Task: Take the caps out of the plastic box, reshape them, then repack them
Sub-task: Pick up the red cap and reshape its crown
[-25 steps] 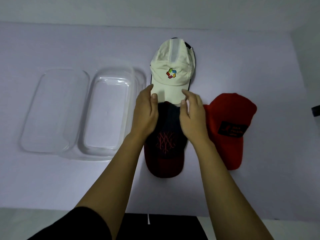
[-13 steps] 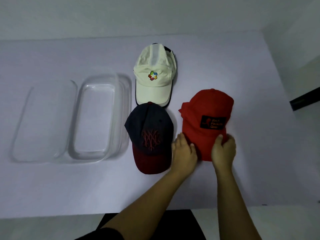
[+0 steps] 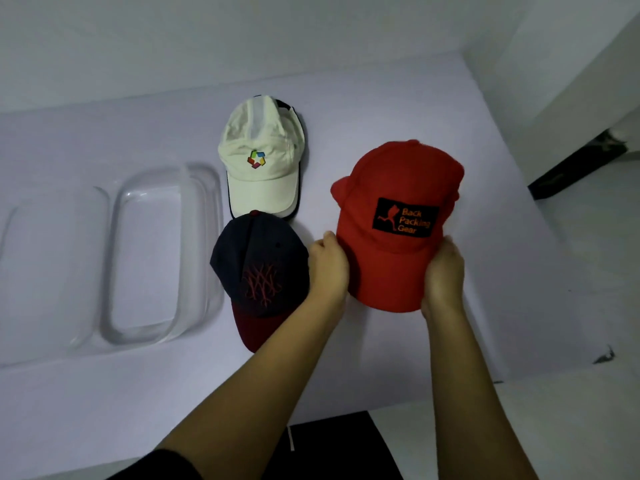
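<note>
The red cap [image 3: 394, 188] with a black patch is lifted off the table, held by its brim between both hands. My left hand [image 3: 327, 268] grips the brim's left edge and my right hand [image 3: 443, 275] grips its right edge. To the left, a dark navy cap [image 3: 259, 265] with a maroon brim lies flat on the table. Behind it rests a cream cap [image 3: 259, 157] with a coloured logo, lying on top of another dark cap whose edge shows. The clear plastic box [image 3: 204, 237] sits empty at the left.
The box's clear lid [image 3: 52, 271] lies flat left of the box. The white table [image 3: 502, 254] ends at its right edge, with floor and a dark object [image 3: 575, 168] beyond. A wall runs along the far side.
Both hands left the cream cap, moved right to the red cap, took its brim and raised it off the table, patch facing me.
</note>
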